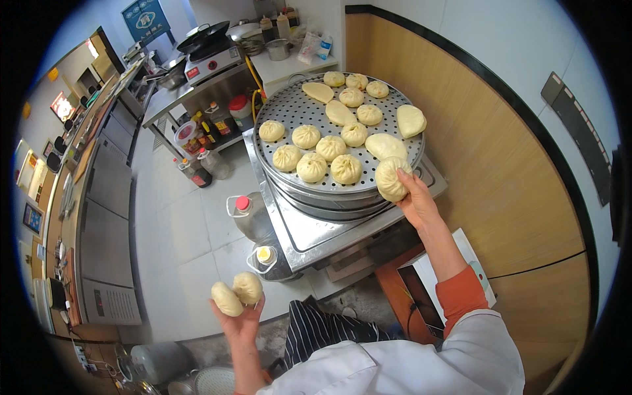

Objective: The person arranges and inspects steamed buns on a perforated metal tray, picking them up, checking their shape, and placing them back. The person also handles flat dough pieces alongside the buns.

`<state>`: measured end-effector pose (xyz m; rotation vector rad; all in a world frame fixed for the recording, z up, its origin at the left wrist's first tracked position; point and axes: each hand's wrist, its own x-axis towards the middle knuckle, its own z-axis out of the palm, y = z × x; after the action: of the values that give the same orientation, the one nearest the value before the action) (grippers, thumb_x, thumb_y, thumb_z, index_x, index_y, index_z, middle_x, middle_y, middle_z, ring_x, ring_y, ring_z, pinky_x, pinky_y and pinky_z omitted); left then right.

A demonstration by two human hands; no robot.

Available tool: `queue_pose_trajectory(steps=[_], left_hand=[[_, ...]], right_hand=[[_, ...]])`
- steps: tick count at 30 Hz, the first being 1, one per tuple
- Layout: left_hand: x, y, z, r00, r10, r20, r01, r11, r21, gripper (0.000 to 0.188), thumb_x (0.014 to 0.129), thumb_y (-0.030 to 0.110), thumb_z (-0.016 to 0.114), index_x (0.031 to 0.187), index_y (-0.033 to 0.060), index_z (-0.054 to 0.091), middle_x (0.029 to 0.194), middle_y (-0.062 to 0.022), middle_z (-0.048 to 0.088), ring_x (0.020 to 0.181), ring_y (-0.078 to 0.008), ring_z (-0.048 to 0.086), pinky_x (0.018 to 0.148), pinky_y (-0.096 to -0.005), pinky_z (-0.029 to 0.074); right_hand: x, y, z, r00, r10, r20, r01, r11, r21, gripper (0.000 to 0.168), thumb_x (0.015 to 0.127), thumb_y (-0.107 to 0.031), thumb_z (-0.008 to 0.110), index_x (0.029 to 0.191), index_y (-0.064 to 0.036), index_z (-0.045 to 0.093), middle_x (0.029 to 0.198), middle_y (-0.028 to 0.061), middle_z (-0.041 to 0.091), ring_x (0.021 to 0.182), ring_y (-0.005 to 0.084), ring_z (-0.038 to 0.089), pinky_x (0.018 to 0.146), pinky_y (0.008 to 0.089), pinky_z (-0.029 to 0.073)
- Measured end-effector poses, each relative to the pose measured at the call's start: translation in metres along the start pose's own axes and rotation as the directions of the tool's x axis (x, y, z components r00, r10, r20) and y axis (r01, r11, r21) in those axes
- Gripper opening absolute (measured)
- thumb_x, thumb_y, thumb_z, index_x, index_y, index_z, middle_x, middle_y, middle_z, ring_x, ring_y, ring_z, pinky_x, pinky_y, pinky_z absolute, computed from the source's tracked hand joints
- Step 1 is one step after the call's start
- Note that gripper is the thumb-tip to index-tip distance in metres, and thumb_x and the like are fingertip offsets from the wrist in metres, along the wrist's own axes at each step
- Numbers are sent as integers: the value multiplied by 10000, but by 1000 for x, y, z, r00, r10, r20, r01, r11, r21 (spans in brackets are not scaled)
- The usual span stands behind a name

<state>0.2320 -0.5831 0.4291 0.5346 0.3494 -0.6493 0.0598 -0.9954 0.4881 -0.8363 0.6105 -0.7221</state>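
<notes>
My right hand (415, 201) grips a pleated steamed bun (392, 178) at the near right rim of a perforated metal steamer tray (291, 106). Low on the left, away from the tray, my left hand (242, 318) holds two smooth-sided buns (226, 298) pressed against each other. Several pleated buns (312, 167) lie on the tray, along with folded flat buns (386, 146), one of them touching the bun in my right hand. The tray tops a stack of round steamer tiers (321, 206).
The steamer stands on a steel stove top (316, 237). Large plastic jugs (254, 217) stand on the floor at its left. Behind are a wok (207, 39) on a burner and a shelf of sauce bottles (220, 118). A wood-panelled wall (474, 128) rises at the right, above a white appliance (419, 286).
</notes>
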Motion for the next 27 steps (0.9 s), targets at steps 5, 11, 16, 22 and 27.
queue_pose_trajectory(steps=[5, 11, 16, 22, 27], left_hand=[[41, 13, 28, 998, -28, 54, 32, 997, -67, 657, 819, 633, 604, 1276, 175, 489, 1355, -95, 453, 1261, -350, 435, 1009, -579, 396], [117, 26, 72, 992, -53, 111, 52, 999, 11, 662, 810, 633, 618, 1238, 139, 510, 1340, -87, 468, 1264, -350, 429, 1032, -579, 365], [162, 51, 118, 962, -182, 203, 197, 979, -60, 535, 835, 539, 651, 1086, 74, 568, 1247, -77, 519, 1216, -311, 457, 1022, -564, 357], [204, 57, 169, 901, -344, 263, 345, 938, 42, 517, 818, 496, 695, 1092, 74, 579, 1279, -60, 505, 1267, -293, 402, 1058, -549, 307], [217, 33, 207, 866, -437, 244, 435, 898, 64, 544, 804, 511, 702, 1111, 84, 566, 1317, -59, 477, 1275, -301, 388, 1067, -532, 296]], right_hand=[[24, -9, 16, 996, -39, 75, 51, 983, -177, 511, 887, -230, 681, 1301, -3, 486, 1220, 79, 588, 1113, 175, 575, 954, 331, 460], [57, -10, 17, 977, 207, 44, -201, 973, -117, 506, 898, -272, 671, 1303, -35, 482, 1238, 75, 582, 1153, 189, 564, 966, 393, 472], [74, -13, 29, 943, 326, -62, -332, 930, -158, 496, 905, -253, 662, 1311, -31, 482, 1256, 86, 582, 1150, 198, 575, 969, 392, 477], [95, -25, 36, 933, 349, -84, -359, 913, -194, 541, 880, -244, 677, 1308, 23, 481, 1213, 104, 606, 1084, 186, 606, 905, 338, 508], [104, -19, 16, 951, 210, -228, -292, 855, -429, 478, 849, -231, 694, 1221, 36, 556, 1157, 111, 634, 1054, 177, 610, 882, 318, 501]])
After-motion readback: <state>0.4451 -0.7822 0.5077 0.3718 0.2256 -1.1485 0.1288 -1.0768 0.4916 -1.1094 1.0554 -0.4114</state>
